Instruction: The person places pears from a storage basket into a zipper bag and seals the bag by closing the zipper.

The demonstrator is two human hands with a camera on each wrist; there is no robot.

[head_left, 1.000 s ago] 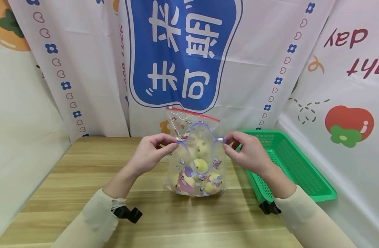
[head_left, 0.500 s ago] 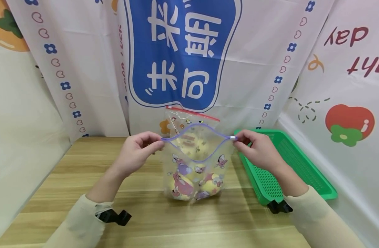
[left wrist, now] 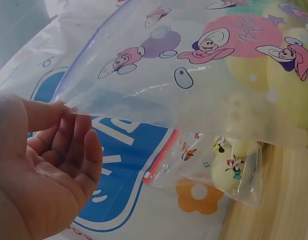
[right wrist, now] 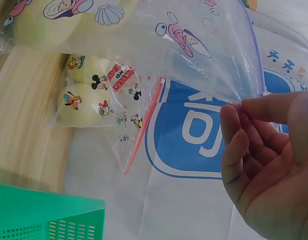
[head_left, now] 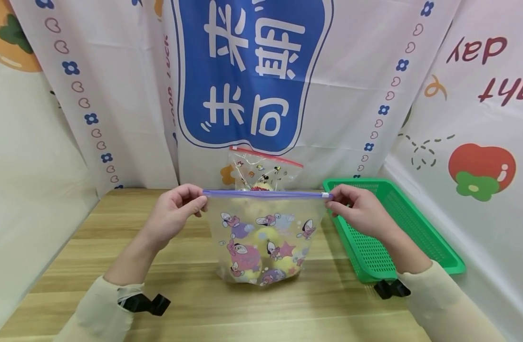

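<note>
A frosted zip bag printed with pink cartoon figures stands upright on the wooden table, several round yellow-green fruits showing through its wall. Its purple zip strip is stretched straight, the two lips together, with a white slider at the right end. My left hand pinches the top left corner between thumb and index finger. At the opposite corner, beside the slider, my right hand pinches the strip in the same way. In the right wrist view the bag's corner is drawn taut into those fingertips.
Behind the frosted bag stands a clear bag with a red zip strip, holding more pale fruits. A green perforated basket lies at the right of the table. Printed cloth hangs along the back.
Both hands have moved apart, the left one farther. The bag's mouth, a wide loop a second ago, is now pulled flat into a straight line, hiding more of the bag behind.
</note>
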